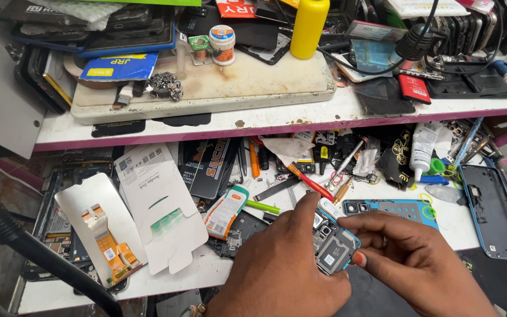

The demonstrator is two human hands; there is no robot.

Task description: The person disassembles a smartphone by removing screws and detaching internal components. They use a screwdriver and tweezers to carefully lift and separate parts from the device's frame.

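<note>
Opened blue phone (334,246) at lower centre of the frame, left hand (277,276) and right hand (418,258) both in pinching grip on it, above cluttered white surface (459,220), yellow bottle (309,26) on upper shelf

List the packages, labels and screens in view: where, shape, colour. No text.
Blue pouch: upper shelf, left; flat, yellow patches.
Small tin: upper shelf; round, white and orange label.
White card box: lower bench, left; unfolded, green patch.
White tube: lower bench, right; upright.
Left hand and right hand hold an opened phone.
</note>
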